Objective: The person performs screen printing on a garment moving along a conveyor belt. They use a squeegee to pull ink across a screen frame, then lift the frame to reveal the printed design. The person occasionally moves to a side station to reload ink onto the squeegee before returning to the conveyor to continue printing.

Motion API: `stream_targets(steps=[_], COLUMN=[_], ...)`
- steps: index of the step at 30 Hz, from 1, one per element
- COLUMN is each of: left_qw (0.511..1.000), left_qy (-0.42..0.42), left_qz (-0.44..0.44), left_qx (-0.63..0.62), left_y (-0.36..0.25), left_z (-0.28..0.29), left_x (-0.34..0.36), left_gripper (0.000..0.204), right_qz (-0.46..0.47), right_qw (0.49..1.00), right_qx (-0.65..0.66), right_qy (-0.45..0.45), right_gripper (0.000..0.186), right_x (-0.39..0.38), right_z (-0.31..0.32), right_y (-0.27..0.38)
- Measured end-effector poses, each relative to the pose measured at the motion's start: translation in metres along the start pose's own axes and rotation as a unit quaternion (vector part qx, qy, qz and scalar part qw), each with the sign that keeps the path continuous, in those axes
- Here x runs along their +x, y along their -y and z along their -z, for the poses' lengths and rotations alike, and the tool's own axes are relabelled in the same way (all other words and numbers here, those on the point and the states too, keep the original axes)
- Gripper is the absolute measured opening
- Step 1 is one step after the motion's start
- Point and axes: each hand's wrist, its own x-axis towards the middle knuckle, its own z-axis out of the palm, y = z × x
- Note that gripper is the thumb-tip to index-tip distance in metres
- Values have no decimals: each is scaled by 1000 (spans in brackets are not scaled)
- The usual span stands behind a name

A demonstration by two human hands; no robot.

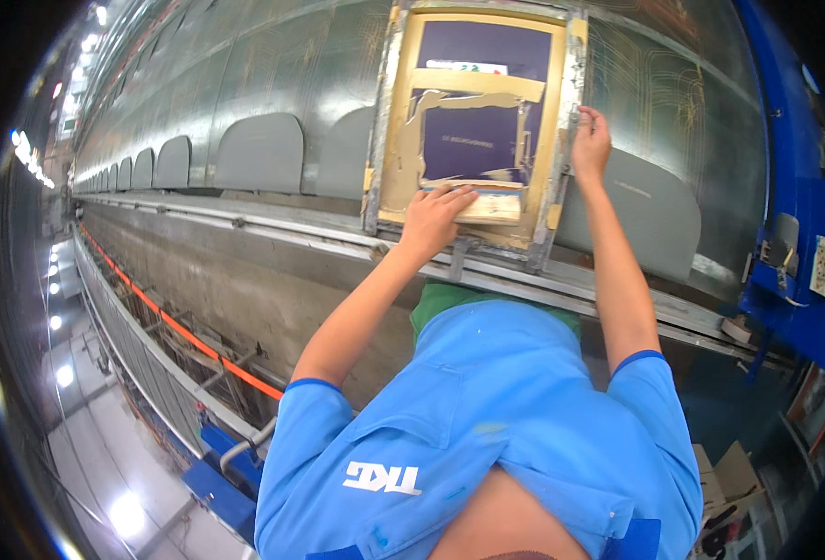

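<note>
A screen-printing frame [573,75] with taped edges and a dark purple mesh lies on the long table in front of me. Cream-coloured ink is smeared around the mesh window. Near the frame's close end, my left hand [434,220] is closed over the left part of a wooden squeegee [495,207], which rests across the mesh. The squeegee's blade edge is mostly hidden. My right hand [592,147] grips the frame's right edge with its fingertips, higher up than the left hand. Grey rounded pieces [632,217] lie on the table on both sides of the frame.
More grey pieces [259,154] run in a row down the table to the left. A metal rail [319,231] follows the table's near edge. At the right end stands a blue machine part [800,247]. An orange strip [209,347] runs along a lower structure at left.
</note>
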Motion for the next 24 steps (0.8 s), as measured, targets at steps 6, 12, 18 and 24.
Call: stream_targets(steps=[6, 12, 18, 24], left_qw=[998, 993, 988, 999], left_qy=[-57, -107, -130, -25], left_qz=[3, -3, -32, 21], left_qx=[28, 43, 76, 18], left_y=[68, 58, 62, 102], left_z=[-21, -16, -37, 5], left_x=[-19, -56, -47, 89], left_gripper=[65, 56, 47, 44], right_qz=[-69, -48, -42, -22], right_qw=[997, 999, 999, 997], right_qx=[21, 7, -16, -52], right_qy=[28, 13, -3, 47], right_gripper=[22, 23, 24, 23], right_x=[-27, -27, -15, -9], right_z=[-37, -37, -40, -35], right_y=[19, 22, 8, -20])
